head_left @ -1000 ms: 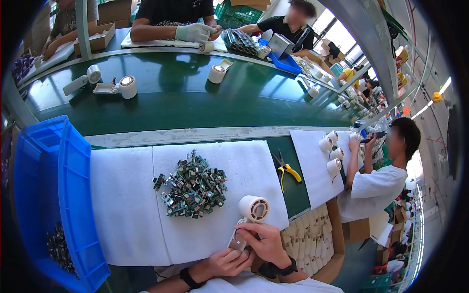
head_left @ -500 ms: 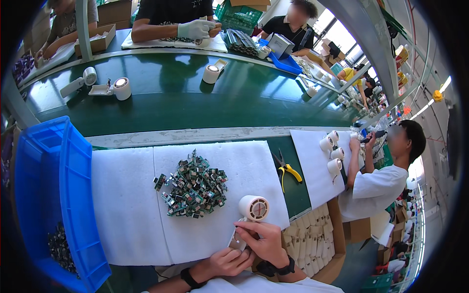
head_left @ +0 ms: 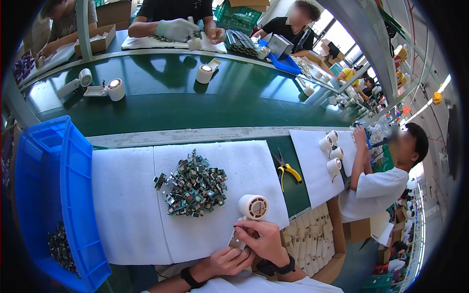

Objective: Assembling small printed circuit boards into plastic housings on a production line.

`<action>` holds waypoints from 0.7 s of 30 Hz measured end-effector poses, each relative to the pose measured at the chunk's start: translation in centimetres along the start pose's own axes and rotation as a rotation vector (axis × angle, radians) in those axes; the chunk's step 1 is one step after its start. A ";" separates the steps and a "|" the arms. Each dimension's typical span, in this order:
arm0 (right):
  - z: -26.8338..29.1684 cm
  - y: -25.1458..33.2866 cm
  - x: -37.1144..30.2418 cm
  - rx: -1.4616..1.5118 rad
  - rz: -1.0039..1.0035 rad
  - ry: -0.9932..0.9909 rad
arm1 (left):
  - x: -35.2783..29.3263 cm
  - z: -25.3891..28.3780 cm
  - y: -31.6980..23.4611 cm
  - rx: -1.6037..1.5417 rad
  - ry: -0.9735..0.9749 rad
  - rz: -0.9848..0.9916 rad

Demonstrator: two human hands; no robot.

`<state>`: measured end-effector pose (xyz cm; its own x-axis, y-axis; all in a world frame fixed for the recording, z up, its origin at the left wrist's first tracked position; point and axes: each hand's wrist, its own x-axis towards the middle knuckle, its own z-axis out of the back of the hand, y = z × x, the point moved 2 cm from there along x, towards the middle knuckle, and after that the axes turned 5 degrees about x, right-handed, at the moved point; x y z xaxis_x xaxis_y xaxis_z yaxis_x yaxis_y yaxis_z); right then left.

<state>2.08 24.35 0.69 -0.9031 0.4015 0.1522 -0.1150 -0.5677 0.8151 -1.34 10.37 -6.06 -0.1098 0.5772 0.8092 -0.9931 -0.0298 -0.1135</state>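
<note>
A small white handheld fan (head_left: 253, 207) lies on the white foam sheet in front of me, its round head pointing away and its handle running back between my hands. My left hand (head_left: 231, 260) is closed on the lower end of the handle. Above it, my right hand (head_left: 264, 240) pinches at the handle just below the fan head, thumb and forefinger together. Whatever small part sits between those fingertips is hidden. Left of the fan is a heap of small green circuit boards (head_left: 197, 186).
A blue bin (head_left: 78, 195) with dark parts stands left. Yellow-handled pliers (head_left: 291, 172) lie right of the foam sheet (head_left: 127, 210), above a carton of white casings (head_left: 312, 239). Beyond runs a green conveyor belt (head_left: 161, 107) carrying fans. Co-workers sit opposite and right.
The fans on the green belt have shifted left. The co-workers opposite and at right have moved their hands. My own hands and the fan have hardly moved.
</note>
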 end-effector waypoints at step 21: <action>0.1 0.2 0.5 -0.088 0.048 0.048 | -0.1 -0.1 -0.1 -0.006 0.009 0.002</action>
<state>1.62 24.52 0.97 -0.9270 0.3385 0.1614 -0.1049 -0.6472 0.7551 -1.24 10.36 -6.22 -0.1113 0.5848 0.8035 -0.9926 -0.0262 -0.1184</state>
